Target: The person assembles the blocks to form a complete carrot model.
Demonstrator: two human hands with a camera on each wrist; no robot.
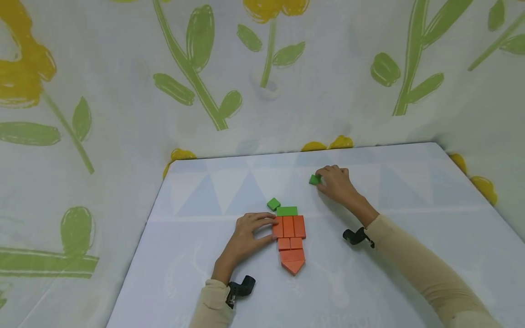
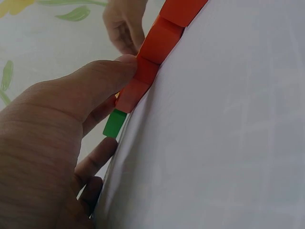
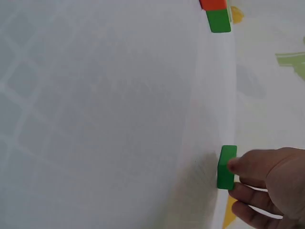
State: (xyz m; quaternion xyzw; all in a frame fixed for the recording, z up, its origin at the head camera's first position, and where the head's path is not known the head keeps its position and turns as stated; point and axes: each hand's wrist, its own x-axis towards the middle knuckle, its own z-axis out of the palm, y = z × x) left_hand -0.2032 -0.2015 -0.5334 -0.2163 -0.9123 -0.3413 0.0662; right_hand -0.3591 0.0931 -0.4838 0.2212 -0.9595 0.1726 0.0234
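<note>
Orange blocks (image 1: 288,226) lie flat in a column on the table, with a pointed block (image 1: 293,266) at the near end. A green rectangular block (image 1: 287,211) touches their far end. A small green block (image 1: 273,204) sits turned at its left corner. My left hand (image 1: 245,234) touches the left side of the orange blocks with spread thumb and fingers; in the left wrist view, its thumb (image 2: 112,71) rests against one of them. Farther back and to the right, my right hand (image 1: 337,183) pinches another green block (image 3: 227,167) between thumb and fingers, low at the tabletop.
The pale table (image 1: 197,255) carries a blue triangle pattern toward its far edge. Behind it hangs a white cloth (image 1: 311,105) printed with yellow flowers and green leaves. Black wrist cameras (image 1: 242,288) are strapped to both wrists.
</note>
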